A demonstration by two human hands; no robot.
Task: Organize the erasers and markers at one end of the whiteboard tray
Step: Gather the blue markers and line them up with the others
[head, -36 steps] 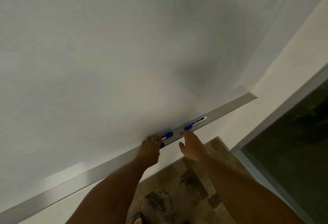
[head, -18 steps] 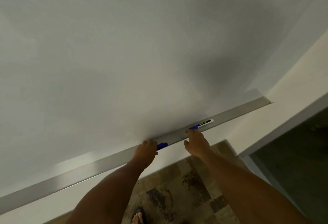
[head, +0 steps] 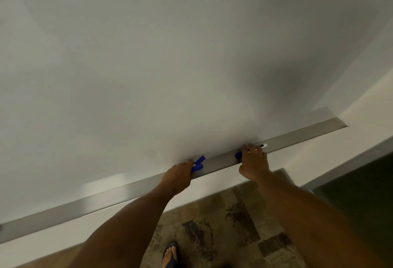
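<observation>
A long metal whiteboard tray [head: 297,138] runs from lower left to upper right under the white board [head: 170,55]. My left hand [head: 179,177] is closed around two blue-capped markers [head: 198,163], whose caps stick out to the right above the tray. My right hand [head: 254,162] covers a third marker [head: 263,146] lying in the tray; its blue cap shows left of my fingers and its white end shows right of them. No eraser is in view.
Right of the tray's end is a pale wall [head: 361,106] and a grey door frame [head: 350,165] with a dark opening. Below is a patterned floor [head: 223,225] and a foot in a sandal [head: 170,255].
My left hand has lifted two markers off the tray, their caps now fanned apart. My right hand has closed over the third marker. The view has shifted so the tray's right end sits further right.
</observation>
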